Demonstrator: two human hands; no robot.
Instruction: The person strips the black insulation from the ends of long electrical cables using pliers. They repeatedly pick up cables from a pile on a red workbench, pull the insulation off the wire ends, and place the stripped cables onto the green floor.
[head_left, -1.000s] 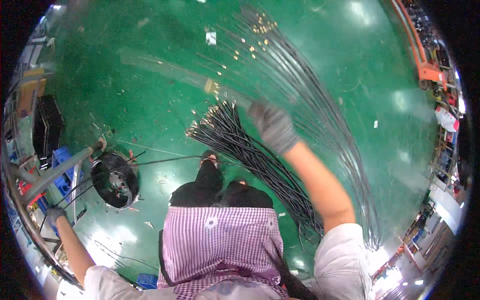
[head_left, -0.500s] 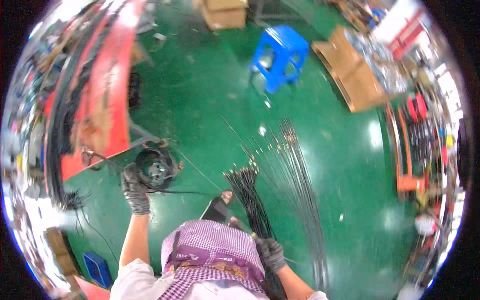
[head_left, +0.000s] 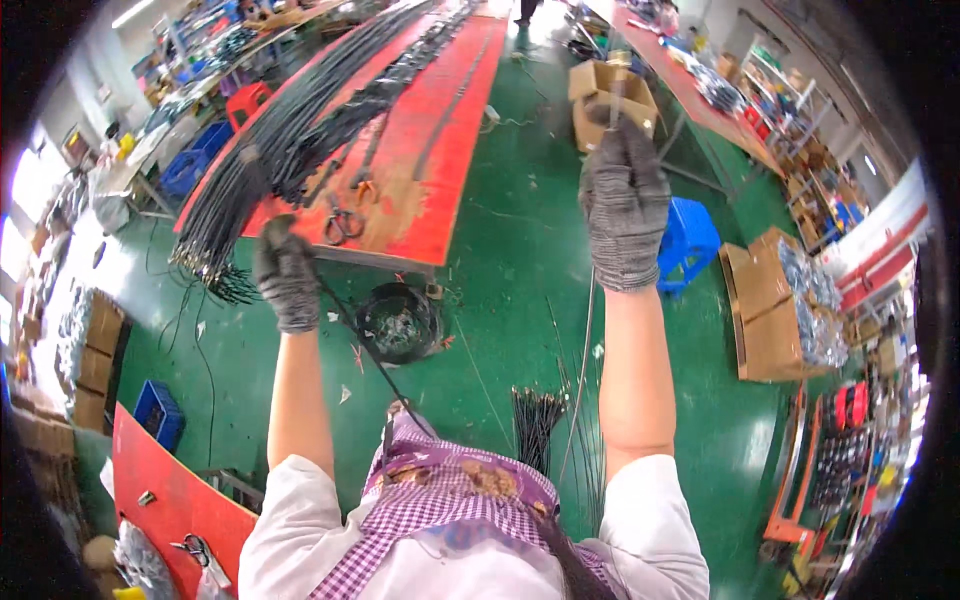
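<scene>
Both my hands wear dark grey gloves. My left hand (head_left: 285,278), at the near left corner of the long red table (head_left: 440,185), is closed on a black cable (head_left: 365,345) that slants down toward my apron. Higher and to the right, my raised right hand (head_left: 626,205) is closed around a thin dark cable (head_left: 588,360) hanging below it toward the floor. A blurred thin piece sticks up above that fist; I cannot make out its end. Long black cables (head_left: 310,140) lie bundled along the table, with scissors (head_left: 343,226) and orange-handled pliers (head_left: 366,190) near its edge.
A round black tub (head_left: 400,320) stands on the green floor before the table. A bundle of cables (head_left: 537,425) lies near my feet. To the right are a blue stool (head_left: 688,245) and open cartons (head_left: 765,310). A red board (head_left: 170,500) with scissors is at lower left.
My view has tilted up toward the table. My right hand has risen from beside my apron to high on the right, with a cable in it. The left has moved from beside the tub to the table corner.
</scene>
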